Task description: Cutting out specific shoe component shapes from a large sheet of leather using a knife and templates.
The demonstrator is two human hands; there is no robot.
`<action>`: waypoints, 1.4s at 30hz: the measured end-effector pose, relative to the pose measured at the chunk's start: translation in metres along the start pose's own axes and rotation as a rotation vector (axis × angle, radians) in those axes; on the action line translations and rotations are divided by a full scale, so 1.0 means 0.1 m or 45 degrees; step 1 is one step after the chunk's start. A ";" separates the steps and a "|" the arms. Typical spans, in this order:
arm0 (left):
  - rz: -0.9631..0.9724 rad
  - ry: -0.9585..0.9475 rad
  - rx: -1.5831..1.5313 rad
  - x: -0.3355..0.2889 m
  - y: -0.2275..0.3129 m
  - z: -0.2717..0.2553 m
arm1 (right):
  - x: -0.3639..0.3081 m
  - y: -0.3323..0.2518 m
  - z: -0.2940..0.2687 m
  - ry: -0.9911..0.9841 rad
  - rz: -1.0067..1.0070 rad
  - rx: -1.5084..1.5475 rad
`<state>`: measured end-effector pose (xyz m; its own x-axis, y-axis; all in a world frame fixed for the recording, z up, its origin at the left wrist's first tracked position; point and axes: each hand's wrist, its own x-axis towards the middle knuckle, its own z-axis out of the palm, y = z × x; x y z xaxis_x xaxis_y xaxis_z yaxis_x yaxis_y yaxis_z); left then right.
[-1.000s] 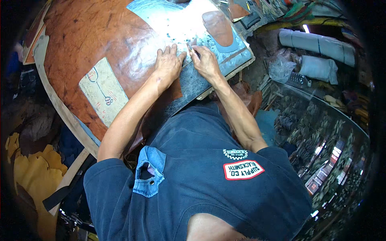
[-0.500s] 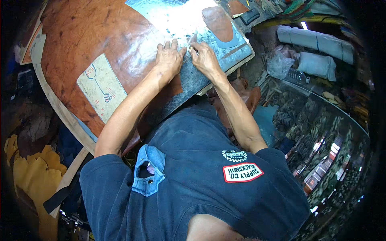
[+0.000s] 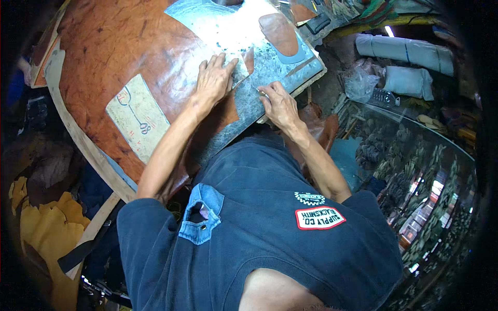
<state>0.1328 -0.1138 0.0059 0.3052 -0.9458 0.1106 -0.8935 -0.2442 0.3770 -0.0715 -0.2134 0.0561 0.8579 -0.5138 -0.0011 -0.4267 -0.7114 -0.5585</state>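
Note:
A large brown leather hide (image 3: 129,41) covers much of the worktable. My left hand (image 3: 211,83) lies on its right part with fingers spread, beside a pale flat piece (image 3: 240,72) partly under the fingers. A narrow brown leather piece (image 3: 249,61) sits just right of that. Closed around a slim knife (image 3: 259,91), my right hand (image 3: 281,104) is over the speckled blue-grey board (image 3: 249,111), near its front right edge. Only the knife's small tip shows; the rest is hidden in my fingers. A pale template (image 3: 137,119) with drawn marks rests on the hide, left of my left forearm.
A brown rounded leather piece (image 3: 280,33) on a blue-grey backing lies on the board's far right. Beyond it sits a dark case (image 3: 318,23). White wrapped rolls (image 3: 407,54) and a plastic bottle (image 3: 384,97) stand right. Yellow leather (image 3: 49,228) hangs lower left.
My right hand has drawn back toward me and right, away from my left hand, with the knife still in it. The narrow leather piece now shows more. The view has shifted slightly.

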 end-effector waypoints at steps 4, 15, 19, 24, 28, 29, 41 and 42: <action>-0.160 0.116 -0.181 -0.19 0.16 0.02 | 0.17 0.10 0.06 -0.033 -0.169 -0.236; -0.183 0.424 -0.209 -0.31 0.18 0.36 | 0.55 -0.17 0.39 0.032 0.668 1.250; -0.213 0.418 -0.180 -0.34 0.17 0.43 | 0.72 -0.21 0.47 0.066 0.670 1.353; -0.278 0.370 -0.188 -0.33 0.33 0.23 | 0.96 0.05 -0.05 -0.050 0.612 1.107; -0.283 0.319 -0.084 -0.33 0.31 0.22 | 1.38 0.72 -0.66 0.012 0.492 0.894; -0.283 0.304 -0.055 -0.32 0.31 0.21 | 1.54 0.95 -0.86 0.019 0.492 0.797; -0.664 0.244 0.058 -0.03 0.52 0.33 | 3.30 2.52 -1.64 -0.517 0.176 -0.292; -0.717 0.244 0.083 0.03 0.55 0.35 | 3.36 2.54 -1.59 -0.507 0.055 -0.487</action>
<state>0.0725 -0.1378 -0.0054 0.7863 -0.6131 0.0765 -0.5935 -0.7150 0.3696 0.0629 -0.6431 0.0454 0.8476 -0.3780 -0.3725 -0.4738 -0.8552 -0.2103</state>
